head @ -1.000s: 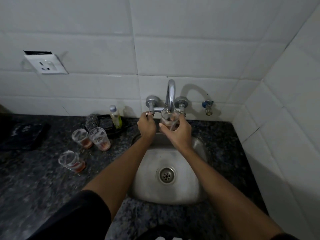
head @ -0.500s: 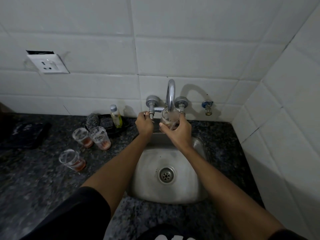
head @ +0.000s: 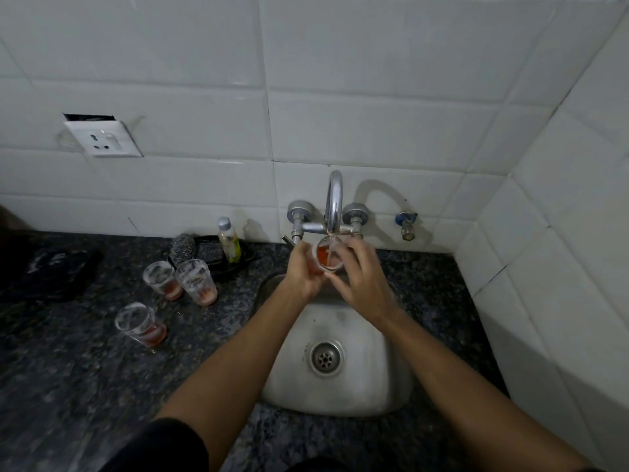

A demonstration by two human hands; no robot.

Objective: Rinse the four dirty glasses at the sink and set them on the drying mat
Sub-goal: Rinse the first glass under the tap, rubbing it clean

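Note:
A clear glass (head: 327, 256) with reddish liquid inside is held under the chrome tap spout (head: 334, 202), above the back of the steel sink (head: 371, 379). A thin stream of water runs into it. My left hand (head: 304, 270) grips the glass from the left and my right hand (head: 360, 272) wraps it from the right. Three dirty glasses with red dregs stand on the dark granite counter to the left: two side by side, one (head: 162, 279) next to the other (head: 198, 281), and a third (head: 139, 323) nearer me. A dark mat (head: 47, 270) lies at the far left.
A small bottle (head: 229, 240), a scrubber (head: 183, 248) and a dark tray stand behind the glasses against the tiled wall. A wall socket (head: 102, 138) sits above the counter. A side valve (head: 406, 224) sticks out right of the tap. A tiled wall closes the right side.
My left hand left the tap's left handle and came over to grip the glass. Water now runs from the spout into the glass.

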